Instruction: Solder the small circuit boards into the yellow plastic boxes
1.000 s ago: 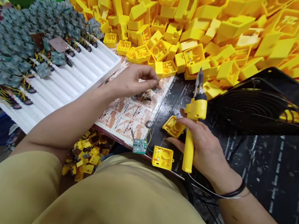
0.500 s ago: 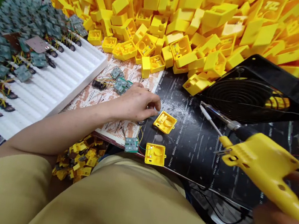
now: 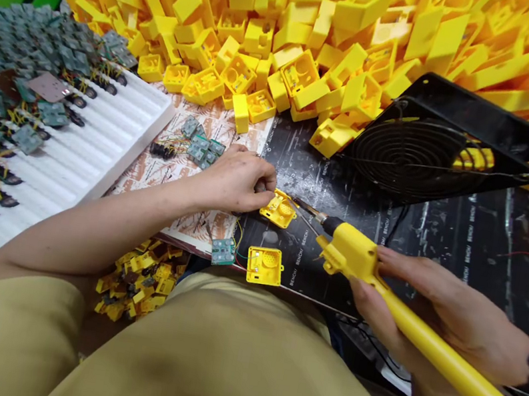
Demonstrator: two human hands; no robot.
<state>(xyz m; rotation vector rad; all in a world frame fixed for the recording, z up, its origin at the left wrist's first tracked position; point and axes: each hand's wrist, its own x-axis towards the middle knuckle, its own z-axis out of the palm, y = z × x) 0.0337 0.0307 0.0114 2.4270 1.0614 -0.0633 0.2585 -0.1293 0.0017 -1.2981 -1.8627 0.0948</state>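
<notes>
Black work surface (image 3: 325, 262) with printed lettering; patterned paper (image 3: 208, 229) adjoins it on the left. Open yellow case (image 3: 279, 212) sits on the black part, near the paper's edge, open side up. Left hand (image 3: 241, 184) is the nearer: thumb and forefinger nearly together at the case's upper left corner. Whether they pinch the case or a small part is hidden; cannot tell.

Right hand (image 3: 448, 310) closed around the yellow soldering iron (image 3: 352, 250). Iron's long axis runs from lower right to upper left, its front end at the case's upper right side. Case therefore lies ahead and left of the right-hand grip, in line with the iron. Contact of tip and case: not certain.

Nearer the body: second yellow case (image 3: 265, 266), open side up, thin wires leading left to a green circuit board (image 3: 224, 251). More boards (image 3: 204, 151) lie on the paper beyond the left wrist.

Black fan (image 3: 419, 149) stands beyond the iron, apart from it; heap of yellow housings (image 3: 270, 43) behind. White ridged tray (image 3: 118, 133), loaded with wired boards, at left. Judged obstruction: left fingers crowd the case's upper left; right side looks open to the iron.
</notes>
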